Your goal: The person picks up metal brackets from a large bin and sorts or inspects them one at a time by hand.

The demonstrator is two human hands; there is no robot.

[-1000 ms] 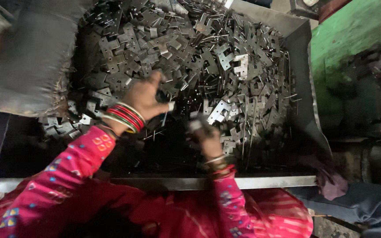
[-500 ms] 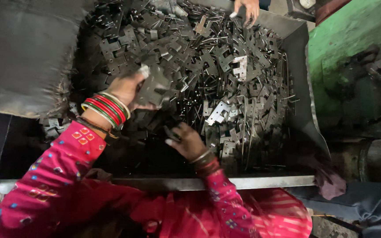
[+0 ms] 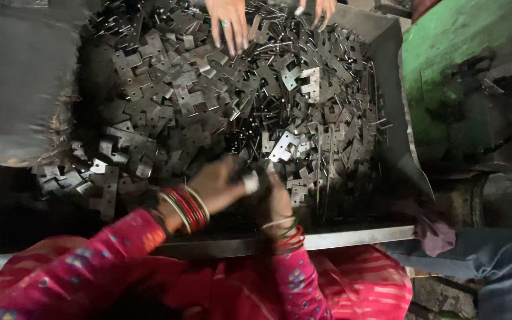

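Observation:
A deep heap of dark stamped metal hinge plates and thin pins [image 3: 238, 112] fills a metal tray [image 3: 351, 238]. My left hand [image 3: 217, 186], with red and green bangles on the wrist and a white wrap on one finger, meets my right hand [image 3: 278, 198] over the near edge of the heap. Both close around a dark hinge plate [image 3: 260, 176] held between them, blurred by motion. A few brighter silver plates [image 3: 284, 145] lie just beyond my hands.
Another person's two hands [image 3: 227, 22] [image 3: 322, 8] reach into the far side of the heap. A grey sheet [image 3: 19, 83] covers the left. A green machine body [image 3: 451, 53] stands right, with a purple rag [image 3: 437, 232] by the tray's corner.
My left hand came down from the middle of the heap with a plate to the near edge. My right hand rose to join it. The other person's hands came further into view.

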